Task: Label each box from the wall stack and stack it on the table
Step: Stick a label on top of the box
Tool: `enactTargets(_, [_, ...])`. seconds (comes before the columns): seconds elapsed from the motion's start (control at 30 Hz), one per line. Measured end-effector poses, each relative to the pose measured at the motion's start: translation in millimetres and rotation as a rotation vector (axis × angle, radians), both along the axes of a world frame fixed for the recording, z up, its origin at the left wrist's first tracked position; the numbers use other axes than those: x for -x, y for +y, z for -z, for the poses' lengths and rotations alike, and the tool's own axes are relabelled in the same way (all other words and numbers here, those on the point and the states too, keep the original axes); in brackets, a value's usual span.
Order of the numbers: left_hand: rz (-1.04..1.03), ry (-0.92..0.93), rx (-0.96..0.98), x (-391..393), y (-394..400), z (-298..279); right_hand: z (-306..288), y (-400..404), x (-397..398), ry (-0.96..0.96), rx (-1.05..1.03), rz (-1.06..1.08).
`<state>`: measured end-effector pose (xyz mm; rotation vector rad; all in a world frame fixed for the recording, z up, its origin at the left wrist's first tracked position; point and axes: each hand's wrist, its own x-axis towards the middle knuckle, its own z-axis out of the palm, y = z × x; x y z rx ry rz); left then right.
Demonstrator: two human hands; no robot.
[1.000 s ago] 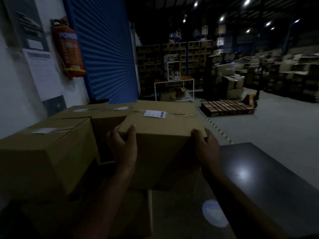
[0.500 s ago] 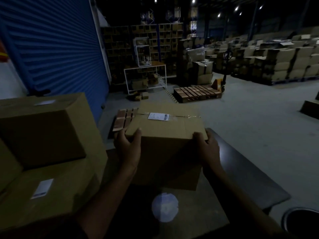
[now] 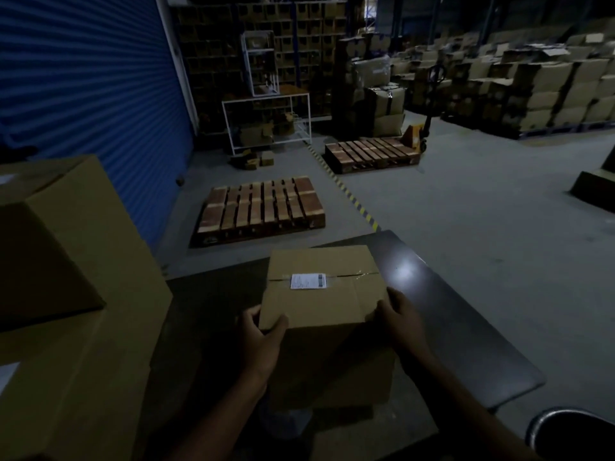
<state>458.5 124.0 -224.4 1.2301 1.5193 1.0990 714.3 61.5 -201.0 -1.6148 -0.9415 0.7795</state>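
Brown corrugated cardboard box [image 3: 324,294], one item, between your two hands over the middle of the dark desk [image 3: 466,327]; whether its base touches the desk cannot be told. Your left hand [image 3: 263,337] curls round the near-left top corner; your right hand [image 3: 401,319] grips the near-right corner, fingers over the top edge. Both equally near. Long axis: runs away from you toward the desk's far edge. Condition: top flaps closed, clear tape along the seam, one white printed label [image 3: 307,281] stuck across it. My guess is it goes straight down from here. To your left, the wall stack [image 3: 66,261] of larger boxes stands past the desk's left edge
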Motion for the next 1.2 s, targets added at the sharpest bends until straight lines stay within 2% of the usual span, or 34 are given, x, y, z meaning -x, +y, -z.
enactTargets(0.1, [0.052, -0.045, 0.06, -5.5, 10.7, 17.9, 10.9, 12.8, -7.8, -0.078, 0.044, 0.045])
enactTargets(0.2, [0.135, -0.021, 0.091, -12.2, 22.3, 27.8, 16.2, 30.9, -20.5, -0.296, 0.135, 0.057])
enactTargets(0.3, [0.21, 0.078, 0.119, -14.5, 43.5, 33.6, 16.7, 49.0, -26.4, -0.595, 0.289, 0.047])
enactTargets(0.37, [0.245, 0.113, 0.125, -15.2, 60.4, 31.0, 18.6, 57.4, -25.3, -0.88, 0.289, 0.095])
enactTargets(0.4, [0.248, 0.135, 0.09, -16.6, 71.0, 31.6, 20.1, 61.4, -21.5, -0.951, 0.239, 0.094])
enactTargets(0.5, [0.189, 0.27, -0.097, -27.6, 99.6, 24.8, 21.6, 74.7, 4.3, -0.945, 0.091, -0.002])
enactTargets(0.57, [0.184, 0.406, -0.208, -38.3, 115.8, 17.5, 24.0, 83.7, 22.1, -0.97, 0.067, -0.072])
enactTargets(0.63, [0.256, 0.463, -0.244, -48.2, 130.5, 14.3, 28.9, 91.5, 30.9, -1.019, 0.083, -0.084])
enactTargets(0.77, [0.412, 0.485, -0.232, -55.9, 147.7, 24.9, 31.9, 100.0, 29.1, -1.004, 0.112, -0.043])
enactTargets(0.93, [0.394, 0.462, -0.27, -58.3, 150.8, 39.9, 37.1, 111.4, 22.4, -0.963, 0.128, -0.126])
enactTargets(1.03, [0.375, 0.434, -0.277, -58.3, 151.2, 41.2, 37.9, 114.8, 14.4, -0.861, 0.07, -0.167])
enactTargets(1.2, [0.377, 0.446, -0.282, -56.8, 147.5, 38.2, 38.6, 115.5, 13.9, -0.808, 0.045, -0.139])
